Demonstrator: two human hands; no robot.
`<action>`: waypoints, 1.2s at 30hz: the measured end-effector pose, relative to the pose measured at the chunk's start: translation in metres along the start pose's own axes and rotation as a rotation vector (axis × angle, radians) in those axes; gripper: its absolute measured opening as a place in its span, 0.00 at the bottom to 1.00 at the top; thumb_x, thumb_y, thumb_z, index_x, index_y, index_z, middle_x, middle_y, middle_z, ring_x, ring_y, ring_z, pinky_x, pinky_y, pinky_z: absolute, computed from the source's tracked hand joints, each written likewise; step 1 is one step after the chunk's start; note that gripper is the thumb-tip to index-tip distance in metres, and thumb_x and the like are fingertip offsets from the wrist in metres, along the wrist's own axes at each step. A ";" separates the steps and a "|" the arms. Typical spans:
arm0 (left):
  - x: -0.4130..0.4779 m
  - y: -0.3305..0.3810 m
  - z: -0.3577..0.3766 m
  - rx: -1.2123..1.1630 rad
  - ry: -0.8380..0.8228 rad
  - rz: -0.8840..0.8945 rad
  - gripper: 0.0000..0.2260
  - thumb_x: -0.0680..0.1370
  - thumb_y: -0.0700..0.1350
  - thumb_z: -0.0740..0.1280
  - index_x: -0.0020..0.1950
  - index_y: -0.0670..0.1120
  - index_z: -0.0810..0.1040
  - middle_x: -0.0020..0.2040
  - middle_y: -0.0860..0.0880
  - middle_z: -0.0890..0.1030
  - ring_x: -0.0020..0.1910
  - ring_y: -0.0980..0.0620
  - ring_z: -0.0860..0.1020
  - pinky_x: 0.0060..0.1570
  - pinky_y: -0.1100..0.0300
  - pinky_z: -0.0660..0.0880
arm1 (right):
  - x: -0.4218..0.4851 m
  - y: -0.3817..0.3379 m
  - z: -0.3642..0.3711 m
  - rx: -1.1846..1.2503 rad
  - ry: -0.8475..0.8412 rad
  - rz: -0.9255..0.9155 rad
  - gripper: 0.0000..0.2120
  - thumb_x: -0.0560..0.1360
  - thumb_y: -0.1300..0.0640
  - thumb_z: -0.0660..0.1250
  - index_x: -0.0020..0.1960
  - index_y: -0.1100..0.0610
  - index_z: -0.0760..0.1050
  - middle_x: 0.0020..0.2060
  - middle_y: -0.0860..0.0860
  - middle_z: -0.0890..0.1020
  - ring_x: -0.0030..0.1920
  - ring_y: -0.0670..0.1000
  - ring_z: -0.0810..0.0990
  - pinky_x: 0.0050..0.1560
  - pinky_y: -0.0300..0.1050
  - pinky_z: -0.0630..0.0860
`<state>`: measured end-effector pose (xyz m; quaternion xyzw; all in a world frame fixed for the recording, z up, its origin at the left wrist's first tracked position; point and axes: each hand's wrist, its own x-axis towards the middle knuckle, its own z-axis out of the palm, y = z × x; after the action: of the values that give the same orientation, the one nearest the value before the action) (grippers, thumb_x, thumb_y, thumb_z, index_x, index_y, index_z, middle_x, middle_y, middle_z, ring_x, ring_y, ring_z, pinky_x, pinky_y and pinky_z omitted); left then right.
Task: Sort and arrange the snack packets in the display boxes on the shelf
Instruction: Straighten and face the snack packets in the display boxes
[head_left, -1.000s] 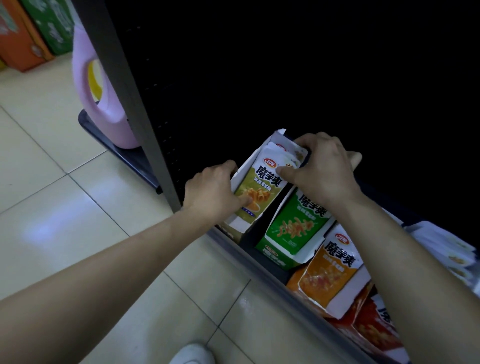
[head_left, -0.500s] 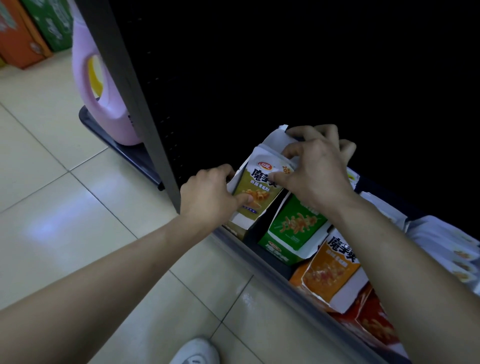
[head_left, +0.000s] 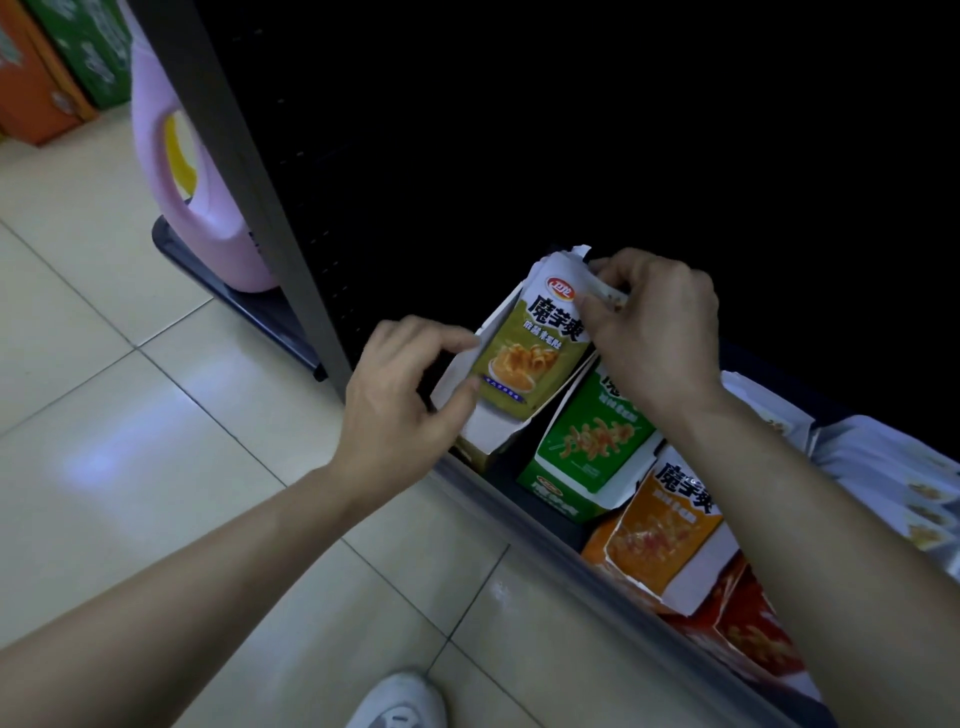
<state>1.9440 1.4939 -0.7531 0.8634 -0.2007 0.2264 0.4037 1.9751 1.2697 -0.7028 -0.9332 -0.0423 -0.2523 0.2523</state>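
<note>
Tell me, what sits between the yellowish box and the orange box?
The green box of snack packets, right between the yellowish box and the orange box, as the head view shows.

Olive-green foil snack packet (head_left: 524, 358) with white top, red oval logo, black characters, yellow food print, white-lined olive card display box (head_left: 488, 431), green packet (head_left: 587, 447), orange packet (head_left: 660, 540), red packet (head_left: 758, 639), pink plastic jug (head_left: 208, 218) with yellow label, beige floor tiles (head_left: 104, 364).

shop: shelf (head_left: 524, 499) of display boxes (head_left: 587, 457)

Both hands (head_left: 524, 358) gripping olive snack box (head_left: 511, 364), green box (head_left: 587, 441) beside
</note>
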 end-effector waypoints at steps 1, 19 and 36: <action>-0.003 0.001 -0.003 0.079 -0.072 0.058 0.11 0.77 0.48 0.68 0.58 0.48 0.83 0.55 0.55 0.82 0.59 0.47 0.76 0.55 0.48 0.70 | 0.000 0.001 0.000 -0.002 -0.005 -0.002 0.06 0.76 0.57 0.71 0.45 0.60 0.79 0.37 0.57 0.82 0.39 0.59 0.79 0.36 0.47 0.69; 0.021 0.012 0.014 0.365 -0.654 -0.052 0.39 0.72 0.73 0.42 0.81 0.60 0.58 0.77 0.58 0.68 0.65 0.52 0.65 0.55 0.54 0.66 | -0.002 0.020 -0.004 0.167 -0.212 -0.015 0.25 0.73 0.48 0.70 0.69 0.49 0.72 0.62 0.46 0.77 0.64 0.56 0.76 0.60 0.65 0.73; -0.013 0.033 0.031 0.523 -0.517 -0.002 0.37 0.77 0.73 0.48 0.79 0.52 0.65 0.75 0.49 0.71 0.63 0.42 0.70 0.52 0.47 0.77 | 0.001 0.013 -0.025 -0.019 -0.098 -0.050 0.24 0.72 0.44 0.68 0.66 0.52 0.77 0.53 0.45 0.79 0.60 0.54 0.71 0.53 0.46 0.59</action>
<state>1.9228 1.4521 -0.7579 0.9663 -0.2306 0.0439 0.1055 1.9673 1.2459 -0.6901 -0.9455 -0.0757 -0.2128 0.2346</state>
